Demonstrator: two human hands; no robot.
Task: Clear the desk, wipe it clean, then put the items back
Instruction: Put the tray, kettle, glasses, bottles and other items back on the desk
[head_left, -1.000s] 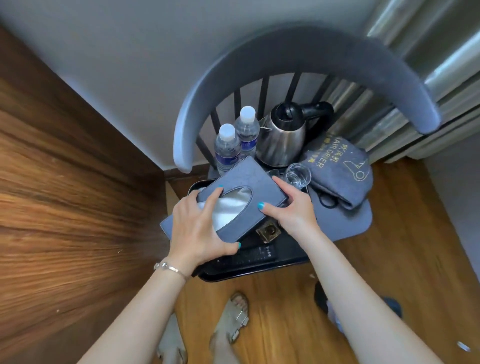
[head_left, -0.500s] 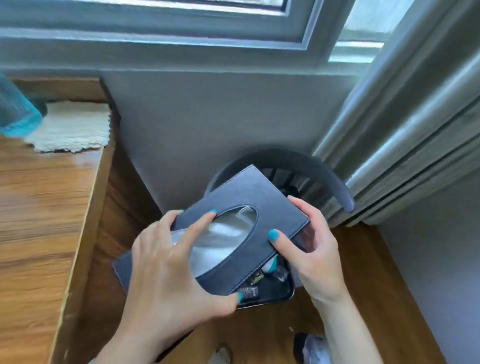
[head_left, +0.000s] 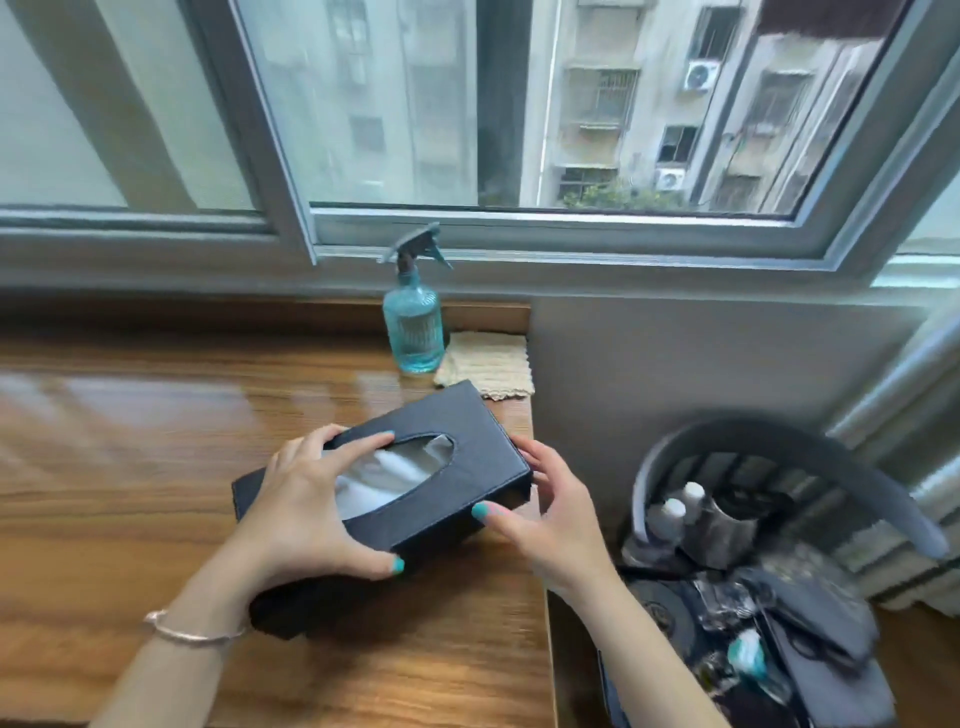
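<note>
Tissue box, dark and angled, sits low over the wooden surface near its right edge; contact with the wood is unclear. Left hand grips its near end, right hand clasps the right side. Behind stand a blue spray bottle and cloth. A chair holding blurred items sits right.

1. left hand and right hand are gripping the dark tissue box over the wooden desk.
2. spray bottle and cloth are sitting at the desk's far right corner.
3. chair is standing beside it, loaded with blurred items.
</note>
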